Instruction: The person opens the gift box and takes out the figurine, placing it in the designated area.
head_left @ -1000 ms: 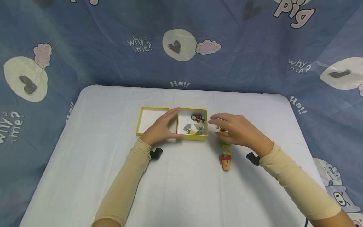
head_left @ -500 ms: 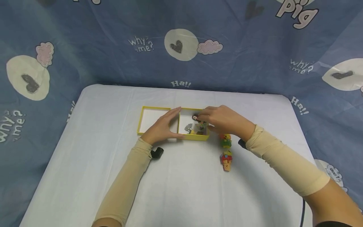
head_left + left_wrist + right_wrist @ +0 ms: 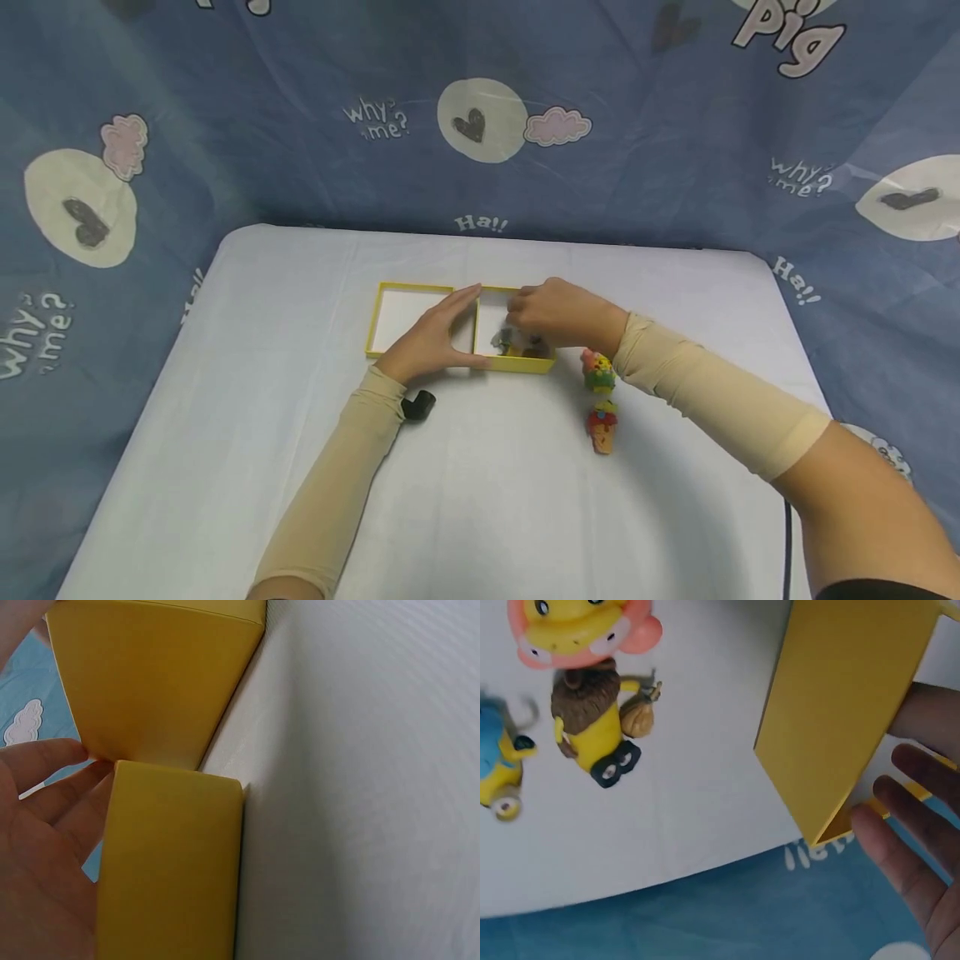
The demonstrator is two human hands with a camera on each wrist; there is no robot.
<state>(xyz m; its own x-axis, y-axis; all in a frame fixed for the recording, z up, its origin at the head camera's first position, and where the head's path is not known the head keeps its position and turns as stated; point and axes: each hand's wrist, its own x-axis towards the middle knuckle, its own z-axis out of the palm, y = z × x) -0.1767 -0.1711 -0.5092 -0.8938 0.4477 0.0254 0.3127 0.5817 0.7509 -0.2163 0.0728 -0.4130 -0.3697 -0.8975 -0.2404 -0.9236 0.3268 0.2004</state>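
A yellow-edged white box [image 3: 517, 365] stands mid-table, beside a shallow yellow-rimmed tray [image 3: 370, 321]. My left hand [image 3: 431, 340] spans where the two meet, gripping the box with its thumb at the near wall and fingers at the far rim. In the left wrist view, its fingers reach behind two yellow walls. My right hand [image 3: 566, 312] dips into the box's right side, fingers bent downward; whether they pinch a figurine is something I cannot tell. Several small figurines [image 3: 504, 337] lie inside, partly covered by this hand. The right wrist view shows its fingers [image 3: 900, 859] at the rim.
Right of the box stand a pink, yellow and green figurine [image 3: 600, 372] and a red-and-orange one [image 3: 602, 429]. Two yellow minion figurines [image 3: 600, 731] show in the right wrist view. A patterned blue cloth [image 3: 300, 125] hangs behind the white table [image 3: 480, 500].
My right hand has moved left from beside the box to inside it, its fingers bending down and covering the dark-red figurine. My left hand has kept its grip on the box.
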